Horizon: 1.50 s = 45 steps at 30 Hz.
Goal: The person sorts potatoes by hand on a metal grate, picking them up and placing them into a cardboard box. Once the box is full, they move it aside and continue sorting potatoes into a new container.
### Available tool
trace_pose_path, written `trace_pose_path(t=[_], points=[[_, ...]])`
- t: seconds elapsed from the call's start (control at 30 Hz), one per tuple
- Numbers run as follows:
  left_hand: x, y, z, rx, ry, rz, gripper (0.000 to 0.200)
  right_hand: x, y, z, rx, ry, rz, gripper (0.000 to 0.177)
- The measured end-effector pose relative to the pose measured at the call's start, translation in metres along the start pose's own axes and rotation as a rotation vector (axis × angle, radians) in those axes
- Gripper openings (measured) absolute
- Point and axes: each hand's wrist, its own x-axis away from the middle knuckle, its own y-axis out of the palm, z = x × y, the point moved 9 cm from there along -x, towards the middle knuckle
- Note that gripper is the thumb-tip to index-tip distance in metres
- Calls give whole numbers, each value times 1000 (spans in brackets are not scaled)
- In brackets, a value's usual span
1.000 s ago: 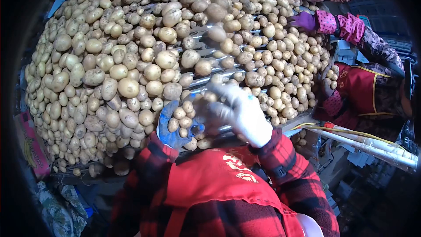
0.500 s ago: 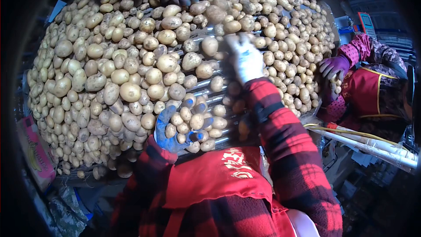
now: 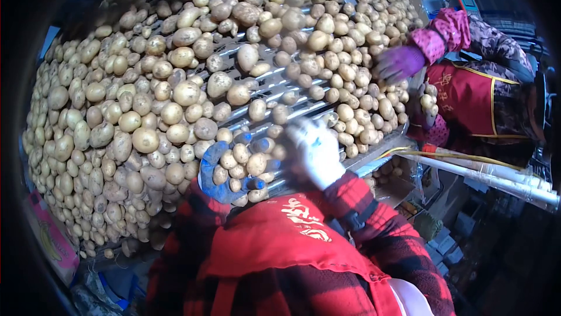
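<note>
My left hand [image 3: 217, 175], in a blue glove, is cupped around several small potatoes [image 3: 241, 162] at the near edge of the sorting table, its fingers curled up around them. Close to its right, my right hand [image 3: 314, 151] in a white glove is blurred by motion over the metal rollers [image 3: 280, 95]. Its fingers are smeared, so whether it holds anything cannot be made out. Larger potatoes [image 3: 173, 113] lie heaped to the left of my hands, and smaller potatoes [image 3: 350, 70] lie beyond and to the right.
At the right, a co-worker's purple-gloved hand [image 3: 400, 63] reaches over the potatoes; the other holds small potatoes. A dark sleeve shows at the top left. White pipes [image 3: 485, 177] run at the lower right. A pink box [image 3: 51, 235] stands at the lower left.
My right hand has come back toward my body, close to my left hand, which still holds its potatoes. The view has shifted, and the co-worker's purple-gloved hand has reached farther over the heap.
</note>
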Motion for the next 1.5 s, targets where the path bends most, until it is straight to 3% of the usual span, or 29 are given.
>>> trace_pose_path(t=[0.07, 0.1, 0.13, 0.27, 0.33, 0.4, 0.47, 0.53, 0.67, 0.73, 0.8, 0.87, 0.93, 1.03, 1.13, 1.2, 1.23, 1.27, 1.33, 1.43, 1.5], points=[[0, 7, -4, -12, -21, -27, 22, 10, 9, -4, -177, -38, -23, 40], [1, 12, -6, -16, -27, -49, 20, 7, -7, 0, -274, -33, 87, 39], [2, 18, -8, -20, -32, -62, 18, 0, -13, 20, -338, 107, 20, 38], [5, 33, -7, -15, -29, -118, 14, -29, -42, 103, -85, 284, 400, 44], [9, 21, -6, -45, -21, 8, 15, -47, -41, 131, 106, 253, 500, 43], [15, 18, -6, -133, 18, 245, 18, -73, -34, 144, 67, 279, 363, 43], [21, 26, -6, -152, 45, 357, 20, -85, -19, 148, 167, 254, 208, 41], [22, 34, -8, -80, 51, 285, 23, -88, -21, 179, 248, 197, 152, 41], [24, 16, -6, -72, 82, 190, 26, -81, -57, 238, 208, 452, 409, 43], [25, 6, -2, -215, 113, 193, 25, -84, -61, 194, 143, 279, 413, 56], [33, -52, 6, -385, 159, 271, 22, -98, -43, 133, 11, 110, 313, 61], [40, -59, 5, -331, 167, 396, 21, -111, -42, 60, -128, 20, 174, 51], [29, -8, -3, -136, 124, 484, 22, -139, 13, 47, -76, -16, 133, 34], [17, 48, -18, -58, 81, 489, 23, -138, 76, 27, -18, 105, 155, 36], [36, -7, -5, -202, 209, 630, 22, -110, 77, 13, 5, 158, 143, 38], [21, -1, -5, -253, 203, 390, 23, -86, 52, 10, -188, 133, 104, 43], [4, 19, -7, -235, 141, 144, 24, -73, 57, 1, -211, 61, 31, 41], [3, 20, -10, -215, 121, 88, 22, -56, 66, -9, -236, -10, -42, 39], [2, 23, -14, -177, 78, -25, 20, -29, 54, -31, -255, -96, 80, 35], [12, 19, -14, -133, 73, 262, 15, -16, 32, -17, -419, 27, 84, 38], [11, 22, -12, -151, 83, 234, 15, -20, 5, 5, -425, 169, 87, 40]])
